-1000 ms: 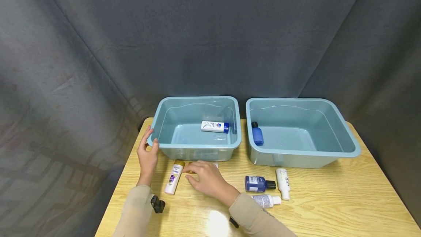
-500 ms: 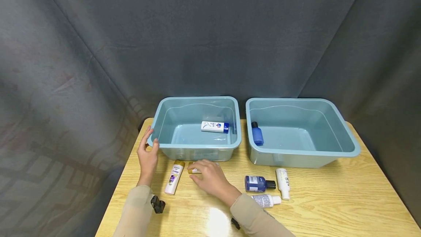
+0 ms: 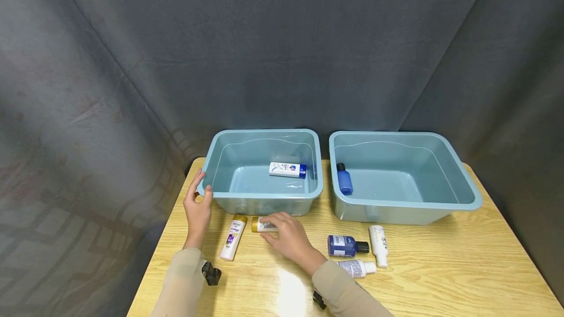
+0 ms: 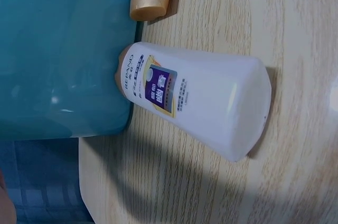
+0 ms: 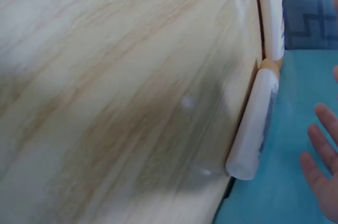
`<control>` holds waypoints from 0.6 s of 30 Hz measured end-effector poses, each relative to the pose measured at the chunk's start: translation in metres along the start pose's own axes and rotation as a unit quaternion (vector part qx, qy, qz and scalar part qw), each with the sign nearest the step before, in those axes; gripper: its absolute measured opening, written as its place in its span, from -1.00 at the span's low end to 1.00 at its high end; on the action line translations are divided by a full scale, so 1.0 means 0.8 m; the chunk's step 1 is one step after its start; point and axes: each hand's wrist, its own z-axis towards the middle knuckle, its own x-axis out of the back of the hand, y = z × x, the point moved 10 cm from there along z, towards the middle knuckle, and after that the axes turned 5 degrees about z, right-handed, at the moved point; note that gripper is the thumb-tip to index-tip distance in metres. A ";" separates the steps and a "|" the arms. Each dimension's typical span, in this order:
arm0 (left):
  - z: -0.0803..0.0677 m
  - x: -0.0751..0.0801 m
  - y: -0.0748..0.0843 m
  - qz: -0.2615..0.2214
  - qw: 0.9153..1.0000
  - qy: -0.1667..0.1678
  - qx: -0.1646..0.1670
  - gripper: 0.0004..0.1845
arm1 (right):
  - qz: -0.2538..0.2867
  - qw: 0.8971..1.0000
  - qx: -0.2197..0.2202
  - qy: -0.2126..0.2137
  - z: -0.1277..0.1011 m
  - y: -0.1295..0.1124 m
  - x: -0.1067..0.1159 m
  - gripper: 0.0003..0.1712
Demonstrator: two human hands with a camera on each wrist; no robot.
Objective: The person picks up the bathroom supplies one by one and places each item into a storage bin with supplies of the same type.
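Observation:
My left hand (image 3: 202, 185) rests against the near left corner of the left teal tub (image 3: 264, 132), thumb on the rim and fingers straight. My right hand (image 3: 276, 222) lies on the table in front of that tub, and its fingertips touch a small white bottle with a gold cap (image 3: 261, 224). In the right wrist view its fingers (image 5: 321, 168) look straight beside this bottle (image 5: 253, 129). A second gold-capped white bottle with a purple label (image 3: 233, 237) (image 4: 195, 97) lies just left of it, between my hands.
The left tub holds a white bottle with a blue cap (image 3: 287, 169). A blue bottle (image 3: 344, 180) lies in the right teal tub (image 3: 405, 134). A dark blue bottle (image 3: 343, 245) and two white bottles (image 3: 379, 244) (image 3: 358, 268) lie on the wooden table (image 3: 440, 268).
My right hand has shifted right and towards the tub, uncovering the small bottle's gold cap and label. My left hand has stayed at the tub corner.

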 end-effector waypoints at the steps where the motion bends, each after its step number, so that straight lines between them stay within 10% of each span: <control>1: 0.000 0.000 0.000 -0.001 1.000 0.000 -0.001 -0.54 | 0.000 1.000 -0.001 0.002 0.000 0.002 0.000 -0.58; 18: 0.000 0.000 0.001 0.006 1.000 0.003 -0.001 -0.53 | -0.005 0.999 -0.016 0.039 -0.005 0.034 -0.002 -0.57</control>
